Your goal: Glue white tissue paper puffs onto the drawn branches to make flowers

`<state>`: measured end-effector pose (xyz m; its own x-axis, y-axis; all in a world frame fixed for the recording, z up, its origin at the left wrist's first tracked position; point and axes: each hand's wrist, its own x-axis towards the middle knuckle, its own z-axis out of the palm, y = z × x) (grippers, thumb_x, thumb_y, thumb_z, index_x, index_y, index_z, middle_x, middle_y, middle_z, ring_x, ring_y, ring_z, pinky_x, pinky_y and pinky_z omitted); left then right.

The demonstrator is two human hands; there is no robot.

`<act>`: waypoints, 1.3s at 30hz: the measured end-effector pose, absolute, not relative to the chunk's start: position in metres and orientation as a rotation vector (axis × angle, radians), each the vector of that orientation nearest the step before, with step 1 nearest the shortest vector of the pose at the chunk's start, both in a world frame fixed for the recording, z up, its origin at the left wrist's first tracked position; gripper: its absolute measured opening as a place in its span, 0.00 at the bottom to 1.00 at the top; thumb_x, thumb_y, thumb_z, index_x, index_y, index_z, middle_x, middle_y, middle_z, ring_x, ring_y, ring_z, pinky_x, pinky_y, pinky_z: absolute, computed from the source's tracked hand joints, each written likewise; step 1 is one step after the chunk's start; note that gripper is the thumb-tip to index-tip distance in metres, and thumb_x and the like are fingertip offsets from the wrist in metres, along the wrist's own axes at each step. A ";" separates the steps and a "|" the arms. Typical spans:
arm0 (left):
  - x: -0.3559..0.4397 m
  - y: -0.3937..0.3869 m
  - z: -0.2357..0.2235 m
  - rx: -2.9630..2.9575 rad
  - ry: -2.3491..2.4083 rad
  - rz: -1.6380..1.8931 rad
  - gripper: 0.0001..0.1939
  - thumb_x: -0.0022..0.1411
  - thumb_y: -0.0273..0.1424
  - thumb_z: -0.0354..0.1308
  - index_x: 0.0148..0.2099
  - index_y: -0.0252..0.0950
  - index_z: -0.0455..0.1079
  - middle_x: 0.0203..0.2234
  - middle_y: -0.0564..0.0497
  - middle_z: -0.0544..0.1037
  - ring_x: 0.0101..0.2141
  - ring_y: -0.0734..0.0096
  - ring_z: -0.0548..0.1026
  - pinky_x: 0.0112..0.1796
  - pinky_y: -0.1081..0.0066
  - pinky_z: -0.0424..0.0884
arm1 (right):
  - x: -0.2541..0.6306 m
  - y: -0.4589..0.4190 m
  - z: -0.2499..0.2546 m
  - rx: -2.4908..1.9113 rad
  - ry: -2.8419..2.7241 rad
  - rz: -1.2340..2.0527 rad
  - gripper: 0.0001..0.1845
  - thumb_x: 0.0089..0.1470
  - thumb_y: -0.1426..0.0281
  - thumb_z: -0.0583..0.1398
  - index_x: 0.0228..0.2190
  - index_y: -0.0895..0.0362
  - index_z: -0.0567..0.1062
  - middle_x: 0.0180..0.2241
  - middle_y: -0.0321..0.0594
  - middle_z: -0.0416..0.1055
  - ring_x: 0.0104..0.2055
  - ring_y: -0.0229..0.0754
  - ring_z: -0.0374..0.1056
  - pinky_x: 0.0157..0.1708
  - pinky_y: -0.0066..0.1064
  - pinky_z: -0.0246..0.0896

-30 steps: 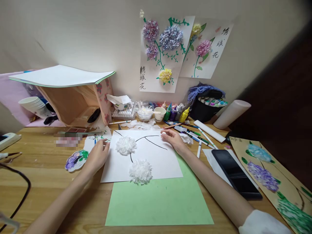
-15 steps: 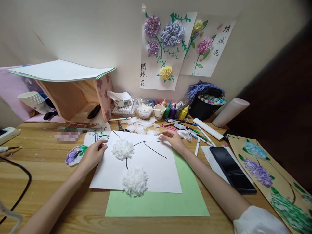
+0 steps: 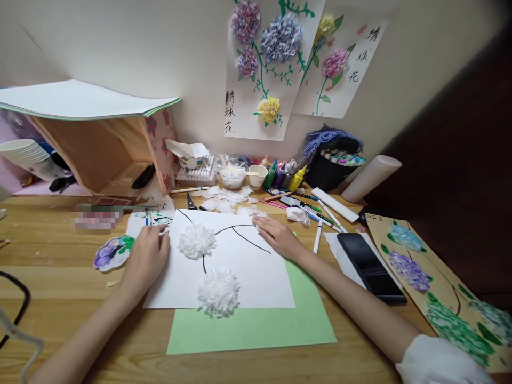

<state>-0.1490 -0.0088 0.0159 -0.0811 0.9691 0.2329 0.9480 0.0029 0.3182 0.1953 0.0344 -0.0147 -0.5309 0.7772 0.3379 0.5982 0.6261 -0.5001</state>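
Note:
A white sheet [image 3: 256,272] with black drawn stems lies on the wooden desk, partly over a green sheet [image 3: 256,330]. Two white tissue-paper flowers [image 3: 197,240] [image 3: 218,291] sit on it. My left hand [image 3: 146,256] is at the sheet's left edge, with fingers curled and pinching that edge. Near the sheet's upper right corner, my right hand [image 3: 276,234] lies flat, fingers stretched out and pressing on the paper beside the drawn branch.
White tissue scraps [image 3: 228,197], scissors [image 3: 191,202], paint bottles [image 3: 280,176] and markers [image 3: 320,218] crowd the back. A black phone [image 3: 370,261] and a painted brown card [image 3: 432,282] lie at right. A purple flower cutout [image 3: 110,253] lies at left.
The white sheet has slid left and turned a little under both hands. My right hand went from fingertips at the top edge to lying flat on the sheet.

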 end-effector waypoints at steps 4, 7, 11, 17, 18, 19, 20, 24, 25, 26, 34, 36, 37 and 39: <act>-0.142 -0.009 0.015 2.222 2.129 0.906 0.20 0.61 0.34 0.41 0.52 0.30 0.62 0.47 0.37 0.64 0.51 0.53 0.63 0.51 0.58 0.61 | 0.198 0.030 -0.016 -1.087 -2.388 0.401 0.23 0.59 0.67 0.50 0.56 0.55 0.62 0.57 0.44 0.60 0.60 0.45 0.55 0.59 0.45 0.51; -0.137 -0.009 0.016 2.225 1.972 1.031 0.17 0.62 0.31 0.41 0.51 0.34 0.61 0.47 0.41 0.64 0.52 0.58 0.62 0.53 0.60 0.59 | 0.200 0.027 -0.015 -1.107 -2.412 0.429 0.24 0.59 0.66 0.51 0.56 0.53 0.61 0.58 0.43 0.59 0.61 0.47 0.52 0.59 0.48 0.50; -0.138 -0.010 0.014 2.158 1.857 1.038 0.15 0.60 0.27 0.40 0.48 0.37 0.61 0.43 0.44 0.66 0.45 0.62 0.68 0.48 0.62 0.63 | 0.204 0.026 -0.013 -1.133 -2.440 0.530 0.25 0.60 0.64 0.48 0.59 0.50 0.56 0.61 0.41 0.53 0.63 0.46 0.47 0.61 0.49 0.45; -0.144 -0.008 0.007 1.942 1.865 0.956 0.12 0.58 0.26 0.40 0.42 0.37 0.61 0.32 0.50 0.69 0.31 0.70 0.71 0.38 0.68 0.68 | 0.209 0.025 -0.009 -1.137 -2.371 0.602 0.29 0.62 0.63 0.44 0.62 0.48 0.40 0.65 0.37 0.36 0.66 0.43 0.38 0.62 0.46 0.40; -0.144 -0.008 0.007 1.912 1.865 0.945 0.11 0.58 0.26 0.40 0.42 0.37 0.61 0.31 0.50 0.69 0.31 0.70 0.71 0.36 0.69 0.68 | 0.209 0.024 -0.009 -1.125 -2.391 0.576 0.30 0.62 0.63 0.44 0.62 0.48 0.39 0.65 0.38 0.35 0.66 0.43 0.37 0.62 0.46 0.39; -0.143 -0.008 0.007 1.894 1.864 0.931 0.11 0.58 0.27 0.40 0.41 0.37 0.61 0.30 0.51 0.70 0.30 0.70 0.71 0.35 0.69 0.68 | 0.208 0.024 -0.010 -1.109 -2.432 0.550 0.30 0.62 0.62 0.45 0.62 0.49 0.39 0.65 0.39 0.36 0.66 0.43 0.37 0.62 0.47 0.38; -0.143 -0.008 0.007 1.885 1.864 0.918 0.11 0.58 0.27 0.40 0.40 0.37 0.61 0.29 0.51 0.70 0.30 0.70 0.71 0.35 0.70 0.68 | 0.207 0.024 -0.010 -1.092 -2.482 0.529 0.30 0.61 0.62 0.45 0.62 0.49 0.40 0.64 0.40 0.38 0.66 0.43 0.37 0.62 0.48 0.37; -0.141 -0.008 0.008 1.868 1.861 0.921 0.10 0.58 0.27 0.41 0.40 0.37 0.62 0.28 0.52 0.71 0.29 0.70 0.72 0.35 0.70 0.68 | 0.204 0.022 -0.011 -1.098 -2.600 0.482 0.29 0.61 0.61 0.47 0.61 0.50 0.46 0.63 0.43 0.44 0.65 0.46 0.42 0.62 0.51 0.37; -0.142 -0.008 0.007 1.859 1.854 0.927 0.10 0.58 0.27 0.41 0.40 0.38 0.62 0.28 0.52 0.71 0.29 0.70 0.72 0.35 0.70 0.68 | 0.203 0.022 -0.011 -1.102 -2.604 0.469 0.29 0.61 0.61 0.47 0.61 0.50 0.46 0.63 0.43 0.45 0.65 0.46 0.42 0.62 0.51 0.36; -0.143 -0.008 0.007 1.851 1.848 0.936 0.10 0.58 0.27 0.41 0.40 0.38 0.62 0.28 0.52 0.71 0.29 0.70 0.72 0.35 0.70 0.68 | 0.203 0.022 -0.011 -1.103 -2.607 0.458 0.30 0.60 0.60 0.47 0.61 0.50 0.46 0.63 0.43 0.45 0.65 0.46 0.42 0.62 0.52 0.35; -0.112 -0.022 0.033 2.128 1.687 1.085 0.13 0.58 0.24 0.41 0.40 0.38 0.65 0.31 0.51 0.70 0.34 0.67 0.70 0.38 0.69 0.65 | 0.210 0.025 -0.010 -1.104 -2.533 0.684 0.31 0.62 0.59 0.42 0.62 0.47 0.35 0.65 0.38 0.34 0.66 0.44 0.35 0.62 0.50 0.32; -0.083 -0.020 0.042 2.288 1.484 0.921 0.12 0.58 0.25 0.42 0.40 0.37 0.66 0.34 0.49 0.71 0.37 0.64 0.70 0.39 0.67 0.65 | 0.212 0.026 -0.009 -1.135 -2.416 0.763 0.32 0.62 0.59 0.41 0.61 0.48 0.31 0.65 0.38 0.30 0.66 0.42 0.34 0.63 0.47 0.34; -0.067 -0.017 0.046 2.346 1.427 0.810 0.12 0.59 0.26 0.43 0.41 0.37 0.66 0.37 0.47 0.71 0.39 0.62 0.70 0.40 0.65 0.65 | 0.213 0.026 -0.009 -1.152 -2.361 0.783 0.32 0.62 0.59 0.41 0.61 0.48 0.30 0.65 0.37 0.27 0.66 0.42 0.34 0.63 0.45 0.35; -0.033 -0.001 0.049 2.406 1.349 0.666 0.13 0.60 0.29 0.44 0.43 0.36 0.67 0.40 0.43 0.71 0.41 0.59 0.69 0.42 0.61 0.64 | 0.214 0.025 -0.010 -1.169 -2.281 0.776 0.32 0.62 0.59 0.42 0.62 0.49 0.33 0.65 0.37 0.27 0.66 0.42 0.33 0.63 0.44 0.37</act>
<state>-0.0325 -0.0011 0.0491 0.4506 0.8581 0.2463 0.7176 -0.5122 0.4718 0.2140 0.0250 -0.0098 -0.5336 0.8338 0.1415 0.5747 0.4803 -0.6626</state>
